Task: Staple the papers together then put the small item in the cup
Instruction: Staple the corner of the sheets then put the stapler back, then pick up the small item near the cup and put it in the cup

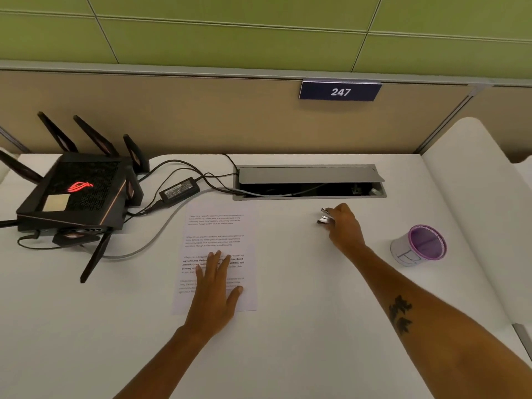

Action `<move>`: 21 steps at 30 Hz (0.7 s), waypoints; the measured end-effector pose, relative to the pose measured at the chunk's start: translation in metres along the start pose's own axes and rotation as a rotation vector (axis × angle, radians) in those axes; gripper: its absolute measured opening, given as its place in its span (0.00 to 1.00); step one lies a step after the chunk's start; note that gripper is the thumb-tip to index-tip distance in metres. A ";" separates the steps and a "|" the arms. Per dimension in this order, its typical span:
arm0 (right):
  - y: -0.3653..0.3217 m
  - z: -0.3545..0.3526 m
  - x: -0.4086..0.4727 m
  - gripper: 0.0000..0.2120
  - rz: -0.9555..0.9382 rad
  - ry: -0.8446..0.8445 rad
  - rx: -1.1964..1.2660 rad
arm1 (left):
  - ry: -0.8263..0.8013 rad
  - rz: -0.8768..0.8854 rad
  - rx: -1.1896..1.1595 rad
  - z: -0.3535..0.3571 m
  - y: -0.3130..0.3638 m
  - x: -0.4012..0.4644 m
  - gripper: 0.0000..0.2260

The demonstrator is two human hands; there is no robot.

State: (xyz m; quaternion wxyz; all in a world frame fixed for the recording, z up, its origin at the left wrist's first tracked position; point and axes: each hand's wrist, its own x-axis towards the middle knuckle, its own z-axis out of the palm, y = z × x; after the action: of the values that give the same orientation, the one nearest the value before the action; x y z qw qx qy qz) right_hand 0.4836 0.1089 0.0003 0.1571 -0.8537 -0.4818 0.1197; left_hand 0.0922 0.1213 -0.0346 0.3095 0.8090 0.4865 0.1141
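Observation:
White printed papers point(218, 226) lie flat on the desk, left of centre. My left hand point(216, 280) rests palm down on their lower half, fingers spread. To the right, my right hand point(345, 226) is closed around a small metallic stapler point(324, 217), whose end sticks out to the left of my fingers, just above the desk. A purple mesh cup point(423, 244) with a white label stands upright further right, apart from both hands.
A black router point(77, 191) with several antennas sits at the back left, with a power brick point(178, 191) and cables running to an open cable hatch point(308, 182). A beige partition rises behind the white desk point(288, 341).

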 end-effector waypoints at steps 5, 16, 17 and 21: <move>0.014 -0.009 0.026 0.17 -0.077 -0.015 -0.109 | -0.006 -0.002 0.017 0.003 -0.002 0.001 0.36; 0.028 -0.003 0.037 0.22 -0.254 -0.029 -0.186 | -0.008 0.034 0.107 0.009 -0.004 0.008 0.38; 0.029 -0.002 0.036 0.23 -0.258 -0.024 -0.188 | -0.005 0.037 0.110 0.010 -0.004 0.008 0.38; 0.031 -0.001 0.034 0.29 -0.260 -0.020 -0.189 | -0.007 0.050 0.134 0.011 -0.002 0.008 0.39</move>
State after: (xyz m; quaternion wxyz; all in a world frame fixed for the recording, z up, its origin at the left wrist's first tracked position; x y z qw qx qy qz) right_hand 0.5251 0.1227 -0.0122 0.0855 -0.7938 -0.5990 0.0611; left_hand 0.0997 0.1249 -0.0452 0.2536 0.8402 0.4715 0.0862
